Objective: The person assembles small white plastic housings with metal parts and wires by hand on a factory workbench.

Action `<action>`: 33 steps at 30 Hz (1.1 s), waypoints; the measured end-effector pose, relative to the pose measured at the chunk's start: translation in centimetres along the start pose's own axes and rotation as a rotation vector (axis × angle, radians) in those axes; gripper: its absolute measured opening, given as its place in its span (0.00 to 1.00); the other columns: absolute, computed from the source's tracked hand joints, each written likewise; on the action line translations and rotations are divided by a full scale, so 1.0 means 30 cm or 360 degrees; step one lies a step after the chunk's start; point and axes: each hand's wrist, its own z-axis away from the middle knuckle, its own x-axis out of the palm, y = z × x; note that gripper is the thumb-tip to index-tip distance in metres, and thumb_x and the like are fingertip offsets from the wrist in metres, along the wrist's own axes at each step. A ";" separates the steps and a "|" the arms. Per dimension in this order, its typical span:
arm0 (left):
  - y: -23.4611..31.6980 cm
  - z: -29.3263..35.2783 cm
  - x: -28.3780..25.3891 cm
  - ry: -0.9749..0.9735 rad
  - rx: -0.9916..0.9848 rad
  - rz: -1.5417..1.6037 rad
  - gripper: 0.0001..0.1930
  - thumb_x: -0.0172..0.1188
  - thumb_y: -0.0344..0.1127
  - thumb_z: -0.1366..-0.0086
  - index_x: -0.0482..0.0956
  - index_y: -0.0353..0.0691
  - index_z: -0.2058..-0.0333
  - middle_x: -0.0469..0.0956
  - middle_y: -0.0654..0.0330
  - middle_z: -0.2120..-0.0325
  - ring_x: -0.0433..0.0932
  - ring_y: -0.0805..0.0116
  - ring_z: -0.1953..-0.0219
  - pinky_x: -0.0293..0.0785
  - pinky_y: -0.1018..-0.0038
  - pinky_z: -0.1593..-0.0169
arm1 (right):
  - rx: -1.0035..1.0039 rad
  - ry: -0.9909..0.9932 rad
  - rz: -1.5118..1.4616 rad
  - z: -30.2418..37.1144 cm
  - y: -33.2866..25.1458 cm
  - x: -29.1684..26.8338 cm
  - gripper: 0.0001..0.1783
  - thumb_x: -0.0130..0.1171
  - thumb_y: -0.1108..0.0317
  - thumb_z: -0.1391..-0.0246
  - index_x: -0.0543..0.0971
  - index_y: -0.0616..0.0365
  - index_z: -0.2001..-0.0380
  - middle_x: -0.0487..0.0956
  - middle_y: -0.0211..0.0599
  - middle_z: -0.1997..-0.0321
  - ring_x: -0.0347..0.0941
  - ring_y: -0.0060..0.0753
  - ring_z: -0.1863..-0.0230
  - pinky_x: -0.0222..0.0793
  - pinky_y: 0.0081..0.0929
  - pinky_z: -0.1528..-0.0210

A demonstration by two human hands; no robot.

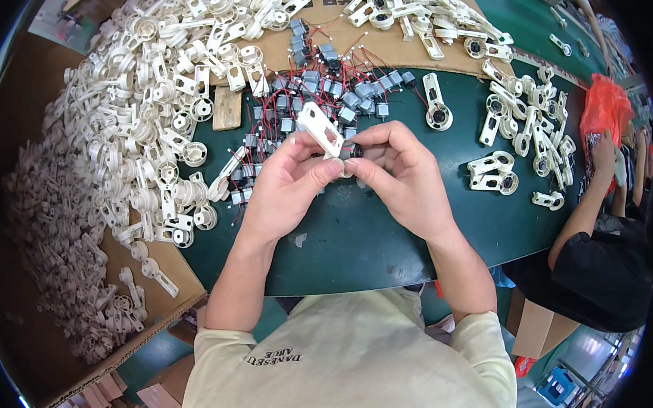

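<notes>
While pinched between both hands above the green worktop (384,245) centre, white plastic bracket (320,128) slants up-left from closed left grip (290,179); right grip (396,171) closed on its lower end beside a small motor (355,150).

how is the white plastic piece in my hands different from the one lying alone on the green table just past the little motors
The held bracket is pinched between the left hand and right hand, tilted, above the green table. The lone bracket lies flat, untouched. The lone bracket's ring shows a dark centre; the held bracket's ring end is hidden by fingers. Both are cream-white plastic with a long arm.
</notes>
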 end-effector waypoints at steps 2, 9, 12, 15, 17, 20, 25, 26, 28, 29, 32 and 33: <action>0.000 -0.004 0.004 0.0046 -0.0003 0.0045 0.16 0.59 0.27 0.35 0.70 0.31 0.50 0.76 0.56 0.55 0.76 0.71 0.53 0.72 0.74 0.47 | -0.0021 -0.0024 0.0111 -0.001 -0.006 -0.012 0.12 0.66 0.75 0.50 0.76 0.63 0.63 0.78 0.28 0.71 0.75 0.16 0.70 0.72 0.18 0.68; 0.006 0.003 0.017 0.0040 0.0016 0.0065 0.13 0.57 0.29 0.33 0.72 0.31 0.52 0.76 0.56 0.55 0.75 0.72 0.53 0.72 0.74 0.47 | -0.0285 0.0020 0.0587 0.007 -0.027 0.011 0.13 0.66 0.75 0.49 0.77 0.61 0.60 0.77 0.29 0.74 0.72 0.17 0.76 0.70 0.19 0.71; 0.006 0.002 0.014 0.0054 -0.0004 0.0151 0.13 0.57 0.29 0.33 0.72 0.31 0.51 0.76 0.56 0.55 0.75 0.71 0.52 0.72 0.74 0.46 | -0.0020 0.0027 0.0206 0.012 -0.020 0.025 0.12 0.63 0.76 0.48 0.77 0.61 0.59 0.77 0.29 0.74 0.73 0.19 0.76 0.70 0.19 0.72; -0.007 -0.002 0.026 0.0017 0.0096 0.0075 0.15 0.57 0.26 0.34 0.70 0.31 0.50 0.75 0.56 0.53 0.75 0.71 0.51 0.72 0.73 0.46 | -0.0266 -0.0087 0.0473 0.012 -0.023 0.009 0.12 0.61 0.77 0.46 0.77 0.60 0.57 0.78 0.32 0.71 0.73 0.19 0.75 0.70 0.19 0.72; -0.008 -0.003 0.029 0.0011 0.0185 -0.0029 0.16 0.57 0.25 0.35 0.69 0.32 0.49 0.74 0.56 0.52 0.74 0.71 0.51 0.72 0.73 0.46 | -0.0277 -0.0097 0.0499 0.009 -0.016 0.000 0.13 0.61 0.77 0.46 0.77 0.60 0.56 0.79 0.33 0.68 0.73 0.19 0.75 0.69 0.18 0.72; -0.003 -0.001 0.020 0.0041 0.0229 -0.0001 0.18 0.57 0.22 0.36 0.67 0.32 0.48 0.73 0.55 0.51 0.74 0.71 0.50 0.72 0.72 0.46 | -0.0291 -0.0097 0.0562 -0.004 -0.014 -0.005 0.14 0.60 0.78 0.46 0.76 0.60 0.56 0.79 0.35 0.65 0.73 0.19 0.74 0.69 0.18 0.72; -0.006 -0.003 -0.003 -0.0039 0.0060 0.0024 0.16 0.55 0.24 0.34 0.67 0.32 0.48 0.75 0.56 0.53 0.75 0.70 0.50 0.72 0.72 0.46 | -0.0213 -0.0161 0.0423 0.003 -0.011 0.011 0.13 0.60 0.77 0.46 0.76 0.61 0.56 0.79 0.34 0.63 0.73 0.17 0.73 0.69 0.18 0.71; -0.008 -0.002 -0.002 -0.0038 0.0062 0.0024 0.16 0.55 0.24 0.34 0.67 0.32 0.48 0.75 0.56 0.53 0.75 0.70 0.50 0.72 0.72 0.46 | -0.0161 -0.0166 0.0361 0.004 -0.006 0.013 0.14 0.60 0.77 0.46 0.75 0.61 0.55 0.79 0.34 0.63 0.74 0.16 0.72 0.69 0.17 0.71; -0.004 -0.001 0.002 -0.0038 0.0064 -0.0018 0.16 0.55 0.24 0.34 0.67 0.31 0.48 0.76 0.57 0.55 0.75 0.70 0.51 0.72 0.73 0.46 | -0.0115 -0.0171 0.0300 0.005 -0.004 0.016 0.14 0.59 0.77 0.45 0.74 0.62 0.54 0.80 0.34 0.63 0.74 0.16 0.71 0.70 0.17 0.71; -0.004 -0.001 0.003 -0.0042 0.0067 -0.0019 0.16 0.55 0.24 0.34 0.67 0.31 0.48 0.76 0.57 0.55 0.75 0.70 0.51 0.72 0.73 0.46 | -0.0062 -0.0162 0.0234 0.005 -0.003 0.016 0.14 0.58 0.77 0.44 0.73 0.63 0.54 0.79 0.35 0.63 0.75 0.17 0.69 0.70 0.17 0.69; -0.006 -0.005 0.020 -0.0045 0.0031 -0.0056 0.16 0.56 0.29 0.33 0.68 0.33 0.48 0.75 0.57 0.55 0.75 0.71 0.51 0.73 0.72 0.47 | 0.0049 -0.0110 0.0016 -0.005 0.010 0.012 0.13 0.57 0.76 0.42 0.73 0.64 0.54 0.79 0.35 0.61 0.76 0.18 0.65 0.71 0.17 0.64; 0.003 0.003 0.032 -0.0013 0.0049 -0.0031 0.16 0.56 0.28 0.33 0.68 0.32 0.48 0.75 0.57 0.54 0.75 0.71 0.51 0.73 0.72 0.48 | 0.0111 -0.0092 -0.0145 -0.010 0.012 0.010 0.13 0.56 0.76 0.41 0.72 0.65 0.54 0.79 0.35 0.60 0.75 0.19 0.63 0.71 0.18 0.61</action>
